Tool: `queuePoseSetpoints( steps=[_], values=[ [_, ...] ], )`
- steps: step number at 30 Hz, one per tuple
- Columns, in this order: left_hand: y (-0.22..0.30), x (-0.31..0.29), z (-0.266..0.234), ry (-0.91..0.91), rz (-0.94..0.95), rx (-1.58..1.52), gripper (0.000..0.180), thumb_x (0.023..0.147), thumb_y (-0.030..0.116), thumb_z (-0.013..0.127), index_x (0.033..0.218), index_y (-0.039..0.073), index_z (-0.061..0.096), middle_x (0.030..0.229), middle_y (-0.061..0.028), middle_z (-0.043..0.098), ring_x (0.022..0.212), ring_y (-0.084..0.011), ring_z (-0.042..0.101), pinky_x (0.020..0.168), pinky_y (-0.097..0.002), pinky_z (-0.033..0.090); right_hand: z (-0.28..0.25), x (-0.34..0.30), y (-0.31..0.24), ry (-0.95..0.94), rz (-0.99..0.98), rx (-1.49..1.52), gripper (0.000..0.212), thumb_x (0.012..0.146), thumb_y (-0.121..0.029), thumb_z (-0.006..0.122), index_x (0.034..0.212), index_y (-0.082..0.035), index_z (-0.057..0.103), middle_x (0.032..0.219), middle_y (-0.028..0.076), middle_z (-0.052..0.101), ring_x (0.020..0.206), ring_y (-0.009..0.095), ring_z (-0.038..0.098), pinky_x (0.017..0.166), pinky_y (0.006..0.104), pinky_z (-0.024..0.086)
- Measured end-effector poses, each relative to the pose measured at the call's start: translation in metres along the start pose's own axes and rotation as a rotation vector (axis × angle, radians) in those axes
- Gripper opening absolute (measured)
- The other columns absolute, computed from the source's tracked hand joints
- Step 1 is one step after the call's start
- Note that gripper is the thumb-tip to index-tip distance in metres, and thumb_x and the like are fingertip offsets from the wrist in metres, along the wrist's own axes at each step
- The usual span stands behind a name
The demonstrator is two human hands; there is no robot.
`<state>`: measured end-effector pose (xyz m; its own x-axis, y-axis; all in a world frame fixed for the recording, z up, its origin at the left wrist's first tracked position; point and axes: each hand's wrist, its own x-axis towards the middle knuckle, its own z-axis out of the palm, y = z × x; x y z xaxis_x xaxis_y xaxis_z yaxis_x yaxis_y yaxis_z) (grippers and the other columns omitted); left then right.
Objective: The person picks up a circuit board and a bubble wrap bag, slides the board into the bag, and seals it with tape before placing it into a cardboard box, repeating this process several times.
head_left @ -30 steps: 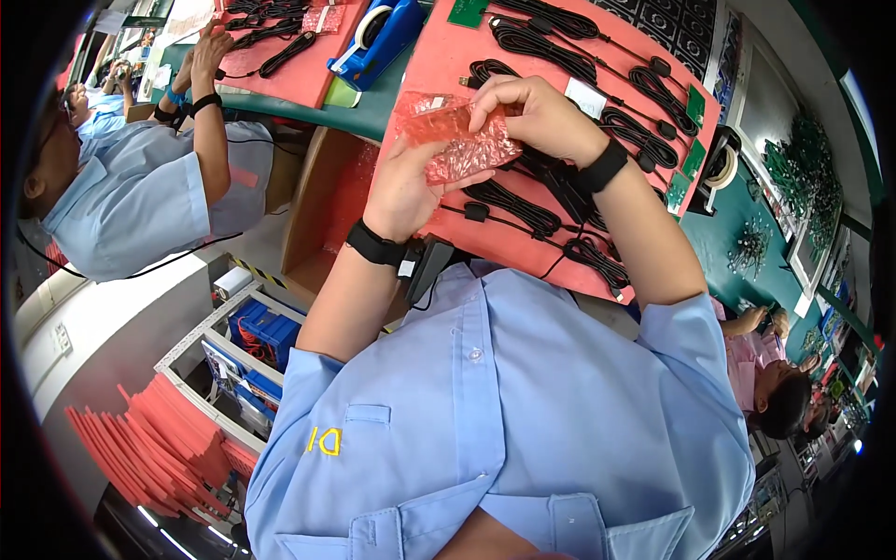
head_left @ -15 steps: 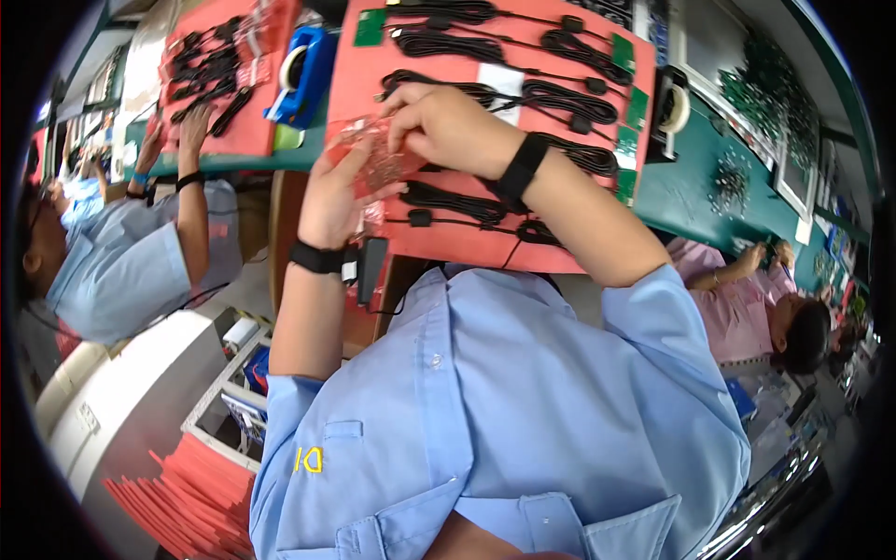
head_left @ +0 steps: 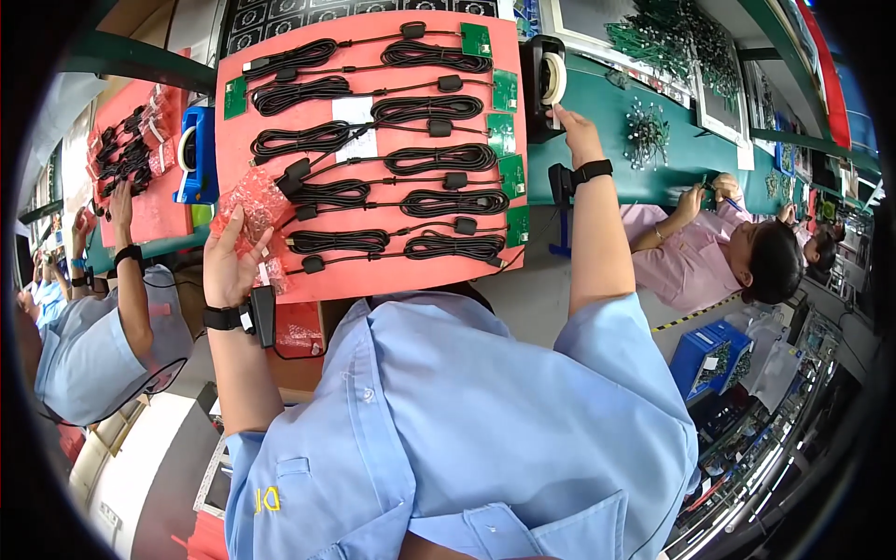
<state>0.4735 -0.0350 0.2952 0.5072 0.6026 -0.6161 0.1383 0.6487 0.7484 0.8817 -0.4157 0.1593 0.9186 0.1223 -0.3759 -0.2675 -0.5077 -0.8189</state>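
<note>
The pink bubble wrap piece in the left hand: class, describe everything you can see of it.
The bubble wrap piece is a small, crumpled sheet of translucent pink plastic studded with air pockets. The left hand pinches its lower edge, holding it above the left edge of the pink mat, next to coiled black cables. The right hand is away from it.

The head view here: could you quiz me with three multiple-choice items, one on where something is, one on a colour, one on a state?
1. Where does the right hand reach?
A. the black tape dispenser
B. the blue bin
C. the floor

2. What colour is the mat under the coiled black cables?
A. yellow
B. salmon red
C. white

3. What is the left hand doing?
A. hanging free
B. gripping a pink bubble-wrap bag
C. pressing a button

Answers: 1 A, its fingers touch the tape dispenser on the green bench. 2 B, the mat shows red between the cables. 3 B, its fingers close on the bubble-wrap bag.
</note>
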Motion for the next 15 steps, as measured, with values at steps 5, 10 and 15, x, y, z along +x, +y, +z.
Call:
queuePoseSetpoints(
  steps=[5,10,15],
  values=[
    [-0.006,0.002,-0.008,0.016,0.015,-0.03,0.014,0.093,0.012,0.059,0.106,0.006,0.062,0.105,-0.0025,0.064,0.097,-0.015,0.062,0.085,-0.0384,0.056,0.0,-0.035,0.027,-0.038,-0.107,0.323,0.028,0.088,-0.029,0.065,0.099,-0.004,0.071,0.1,0.007,0.068,0.102,0.021,0.059,0.089,0.0332,0.044],
    [-0.008,-0.001,0.0,0.036,-0.004,-0.104,0.014,0.092,0.012,0.06,0.105,0.005,0.062,0.107,-0.0035,0.064,0.098,-0.0155,0.061,0.086,-0.0389,0.055,0.014,-0.033,0.061,0.15,-0.516,-0.215,0.019,0.087,-0.024,0.065,0.093,-0.008,0.073,0.097,0.009,0.069,0.095,0.025,0.063,0.084,0.0348,0.047],
    [-0.007,-0.005,-0.004,0.022,0.016,-0.121,0.019,0.091,0.011,0.061,0.109,0.005,0.06,0.11,-0.0041,0.063,0.099,-0.0183,0.061,0.087,-0.041,0.054,-0.011,-0.046,0.05,0.203,-0.446,-0.573,0.019,0.084,-0.021,0.067,0.088,-0.004,0.071,0.096,0.018,0.066,0.085,0.034,0.063,0.077,0.0405,0.05]
  ],
)
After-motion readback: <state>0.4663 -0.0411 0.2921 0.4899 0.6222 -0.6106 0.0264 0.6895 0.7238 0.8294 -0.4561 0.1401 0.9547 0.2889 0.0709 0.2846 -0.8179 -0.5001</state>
